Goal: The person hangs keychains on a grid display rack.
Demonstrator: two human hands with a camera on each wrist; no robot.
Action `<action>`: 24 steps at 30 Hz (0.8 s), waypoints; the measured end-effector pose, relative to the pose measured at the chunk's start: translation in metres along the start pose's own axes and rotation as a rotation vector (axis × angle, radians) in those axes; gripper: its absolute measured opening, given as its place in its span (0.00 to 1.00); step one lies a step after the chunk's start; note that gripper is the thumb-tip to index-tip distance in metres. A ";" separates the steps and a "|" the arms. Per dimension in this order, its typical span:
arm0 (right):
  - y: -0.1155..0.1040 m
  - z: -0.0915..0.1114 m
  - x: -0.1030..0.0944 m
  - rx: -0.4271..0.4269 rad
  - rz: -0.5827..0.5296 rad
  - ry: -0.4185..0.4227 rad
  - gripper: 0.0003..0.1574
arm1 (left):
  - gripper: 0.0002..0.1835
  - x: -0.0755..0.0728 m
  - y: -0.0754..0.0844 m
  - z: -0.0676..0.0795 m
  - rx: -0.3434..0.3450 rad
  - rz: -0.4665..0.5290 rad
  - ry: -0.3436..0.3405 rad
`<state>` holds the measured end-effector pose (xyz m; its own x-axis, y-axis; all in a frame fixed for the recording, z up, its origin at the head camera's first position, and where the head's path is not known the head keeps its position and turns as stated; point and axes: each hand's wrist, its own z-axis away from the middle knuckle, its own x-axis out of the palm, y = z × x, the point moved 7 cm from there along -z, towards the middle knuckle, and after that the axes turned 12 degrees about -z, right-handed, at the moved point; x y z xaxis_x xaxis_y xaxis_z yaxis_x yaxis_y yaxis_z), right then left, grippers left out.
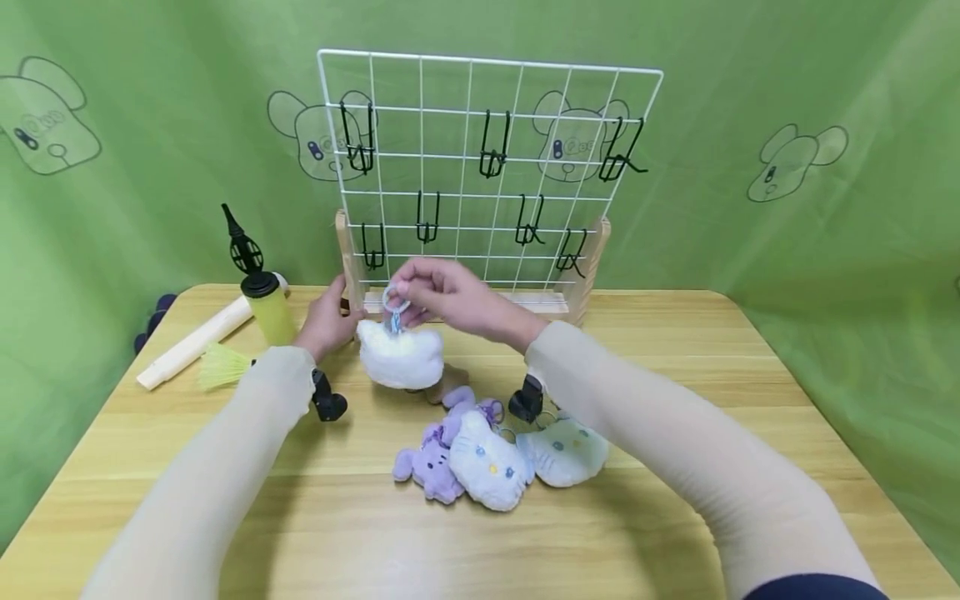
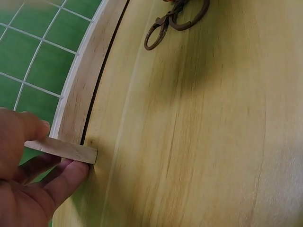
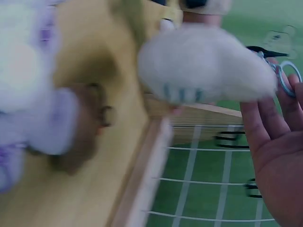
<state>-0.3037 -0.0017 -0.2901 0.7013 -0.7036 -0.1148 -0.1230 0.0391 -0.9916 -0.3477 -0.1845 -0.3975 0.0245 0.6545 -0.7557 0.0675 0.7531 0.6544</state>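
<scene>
My right hand [image 1: 459, 293] pinches the light-blue ring of a white plush keychain [image 1: 401, 360]. The plush hangs from the ring in front of the wire grid rack [image 1: 491, 62], above the table. At the rack's lower left, my left hand [image 1: 324, 323] grips the end of its wooden stand [image 2: 75, 152], thumb above and fingers below in the left wrist view. Several other plush keychains lie together nearer the front: a purple one [image 1: 437, 471], a white one with blue eyes [image 1: 483, 471], a pale one [image 1: 567, 454] and a partly hidden brown one [image 1: 450, 381].
Several black hooks [image 1: 492, 162] hang on the grid. On the left stand a yellow cup [image 1: 274, 323] with a black lid and a black pointed piece [image 1: 243, 252] behind it. Beside them lie a white roll [image 1: 197, 339] and a yellow fan-shaped piece [image 1: 222, 367].
</scene>
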 end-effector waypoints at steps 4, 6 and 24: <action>-0.032 -0.011 -0.008 -0.100 0.016 0.098 0.14 | 0.42 0.000 0.000 0.001 0.004 -0.002 -0.001; -0.049 -0.018 -0.011 -0.159 0.023 0.148 0.13 | 0.38 0.001 -0.001 0.000 -0.001 -0.012 -0.005; -0.098 -0.070 -0.014 -0.237 0.012 0.374 0.10 | 0.40 0.003 -0.005 -0.003 0.000 -0.001 -0.020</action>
<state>-0.3505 -0.0449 -0.1877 0.4014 -0.9143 -0.0539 -0.3183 -0.0841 -0.9443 -0.3508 -0.1854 -0.4030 0.0444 0.6523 -0.7567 0.0671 0.7538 0.6537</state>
